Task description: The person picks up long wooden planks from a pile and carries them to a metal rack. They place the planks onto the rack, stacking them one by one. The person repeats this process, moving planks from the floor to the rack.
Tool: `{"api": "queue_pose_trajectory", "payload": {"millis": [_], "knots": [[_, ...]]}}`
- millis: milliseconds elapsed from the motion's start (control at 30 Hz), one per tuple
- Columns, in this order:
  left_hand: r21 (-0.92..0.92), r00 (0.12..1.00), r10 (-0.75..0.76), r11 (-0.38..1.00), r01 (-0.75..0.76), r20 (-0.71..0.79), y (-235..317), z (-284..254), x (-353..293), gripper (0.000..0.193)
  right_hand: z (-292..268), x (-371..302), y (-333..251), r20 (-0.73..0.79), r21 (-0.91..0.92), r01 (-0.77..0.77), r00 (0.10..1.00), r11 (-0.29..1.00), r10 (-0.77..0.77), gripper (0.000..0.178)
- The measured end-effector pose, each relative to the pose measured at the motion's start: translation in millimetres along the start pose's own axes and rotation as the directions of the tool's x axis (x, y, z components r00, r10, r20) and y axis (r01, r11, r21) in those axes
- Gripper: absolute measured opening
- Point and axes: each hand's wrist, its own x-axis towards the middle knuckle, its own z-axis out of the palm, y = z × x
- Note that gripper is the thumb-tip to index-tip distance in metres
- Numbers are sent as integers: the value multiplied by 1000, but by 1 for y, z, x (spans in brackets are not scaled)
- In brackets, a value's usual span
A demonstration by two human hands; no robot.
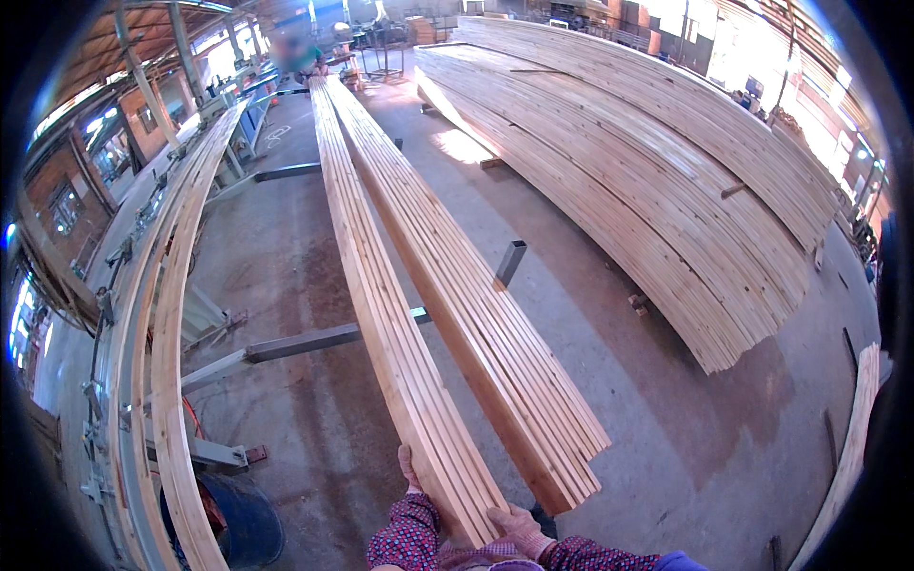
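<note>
While right boards (495, 352) lie over the bar (305, 344) at its right end, left boards (400, 381) are not yet released.
Left hand (409, 470) and right hand (521, 529) clasp their near end.

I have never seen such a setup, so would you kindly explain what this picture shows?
There is no machine here, only a person's two hands. The picture comes from a wide fisheye camera on that person's head, looking down, so straight edges bend. The left hand is against the left side of a long, narrow bundle of pale wooden boards; the right hand is at its right edge, near the end. A similar bundle of pale boards lies alongside, and a straight grey metal bar passes beneath the first.
</note>
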Motion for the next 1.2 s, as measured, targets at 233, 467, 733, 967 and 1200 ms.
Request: {"api": "queue_pose_trajectory", "payload": {"millis": [233, 467, 733, 967, 1200], "knots": [[7, 999, -5, 1000, 4, 43, 1, -5, 3, 92, 6, 7, -2, -59, 295, -168, 979, 941, 194, 51], [27, 1000, -14, 1000, 14, 6, -1, 2, -1, 95, 3, -12, -50, -91, 97, -156, 982, 983, 165, 49], [130, 1000, 16, 992, -12, -27, -12, 24, -1, 91, -18, 26, 41, -57, 72, 114, 992, 991, -110, 45], [51, 1000, 21, 998, -20, -21, -10, 24, 2, 81, -35, -6, -38, 90, 501, -303, 950, 811, 299, 35], [274, 955, 271, 934, -231, -118, 14, 52, -18, 35, -54, -52, -106, 316, 571, -460, 888, 680, 335, 47]]}}
